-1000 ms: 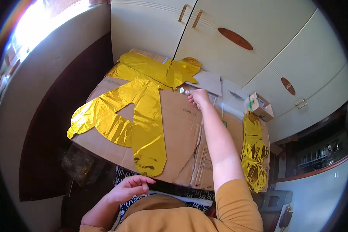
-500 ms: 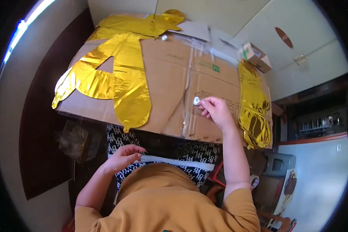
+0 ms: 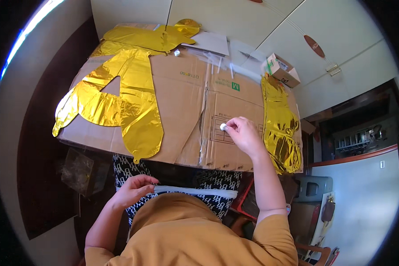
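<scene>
Between the thumb and fingers of my right hand [image 3: 245, 135] is a small white roll [image 3: 223, 127], held just over the printed part of the cardboard [image 3: 181, 102]. Its exact kind is too small to make out. My left hand [image 3: 135, 190] hovers at my lap over the black-and-white patterned cloth [image 3: 127, 166], fingers loosely bent and apart, holding nothing. A flat gold foil balloon shaped like a letter A [image 3: 139, 106] lies on the left of the cardboard. Behind it is another flat gold foil balloon [image 3: 142, 39]. Folded gold foil balloons [image 3: 279, 119] lie to the right of my right hand.
A small shiny white piece [image 3: 177, 52] sits near the back gold foil. White sheets [image 3: 210, 43], thin white sticks [image 3: 219, 64] and a small open carton [image 3: 280, 71] are along the far edge, before pale cabinet doors [image 3: 279, 26]. A grey plastic stool [image 3: 314, 188] stands at right.
The view has shifted slightly, so the table sits a little lower and further left. My right hand has turned the small white roll a little. My left hand stays at my lap.
</scene>
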A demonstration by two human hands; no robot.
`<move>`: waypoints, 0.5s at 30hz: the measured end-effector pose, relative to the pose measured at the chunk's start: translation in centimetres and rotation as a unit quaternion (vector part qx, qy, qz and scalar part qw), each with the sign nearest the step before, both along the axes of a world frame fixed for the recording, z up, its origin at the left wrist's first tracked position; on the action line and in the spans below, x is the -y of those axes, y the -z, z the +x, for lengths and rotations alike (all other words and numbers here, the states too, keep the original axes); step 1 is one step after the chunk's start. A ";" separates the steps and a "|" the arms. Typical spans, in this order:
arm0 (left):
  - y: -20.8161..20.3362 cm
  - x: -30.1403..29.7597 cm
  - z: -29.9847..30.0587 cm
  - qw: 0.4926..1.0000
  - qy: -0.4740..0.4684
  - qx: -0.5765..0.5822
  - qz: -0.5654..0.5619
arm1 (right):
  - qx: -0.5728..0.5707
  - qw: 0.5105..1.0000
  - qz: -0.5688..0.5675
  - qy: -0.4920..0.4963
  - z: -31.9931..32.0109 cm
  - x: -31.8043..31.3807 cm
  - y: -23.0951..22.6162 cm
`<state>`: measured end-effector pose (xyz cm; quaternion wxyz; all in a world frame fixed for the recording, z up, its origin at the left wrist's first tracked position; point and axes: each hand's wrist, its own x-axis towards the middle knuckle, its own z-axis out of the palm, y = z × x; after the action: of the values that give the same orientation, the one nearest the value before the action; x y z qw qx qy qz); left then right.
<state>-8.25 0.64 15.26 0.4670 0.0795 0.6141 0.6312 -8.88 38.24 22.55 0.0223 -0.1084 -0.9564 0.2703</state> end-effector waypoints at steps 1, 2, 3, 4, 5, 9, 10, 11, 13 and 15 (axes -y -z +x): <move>0.2 0.0 -0.1 1.000 -0.003 0.001 0.006 | 0.000 0.999 0.031 -0.011 0.0 -0.4 0.4; 0.5 0.0 -0.3 1.000 -0.007 -0.003 0.006 | -0.003 1.000 0.023 -0.001 -0.1 -0.8 0.8; 0.7 0.0 -0.5 1.000 -0.002 0.004 0.007 | -0.006 1.000 0.015 0.010 -0.2 -1.2 1.2; 0.8 0.0 -0.7 1.000 0.001 0.012 0.006 | -0.009 1.000 0.006 0.020 -0.3 -1.5 1.5; 0.9 0.0 -0.9 1.000 0.005 0.019 0.006 | 0.001 1.000 0.000 0.026 -0.4 -1.6 1.7; 1.2 -0.3 -1.7 0.999 0.008 0.036 -0.002 | 0.018 0.998 -0.002 0.059 -0.7 -1.2 1.9; 1.3 -0.3 -1.7 0.999 0.002 0.038 0.002 | 0.017 0.998 0.003 0.067 -0.7 -1.1 1.9; 1.3 -0.3 -1.8 0.999 -0.003 0.039 0.006 | -0.012 0.997 0.025 0.074 -0.6 -1.0 2.0; 1.6 -0.3 -2.0 0.999 0.006 0.041 0.006 | -0.069 0.991 0.070 0.088 -0.3 -0.9 2.0; 1.9 0.0 -2.3 0.999 0.009 0.046 0.005 | -0.060 0.991 -0.053 0.109 0.3 -0.9 0.8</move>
<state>-10.51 0.69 13.40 0.4999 0.0577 0.5880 0.6332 -8.55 39.11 21.73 0.1037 -0.1969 -0.9201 0.3222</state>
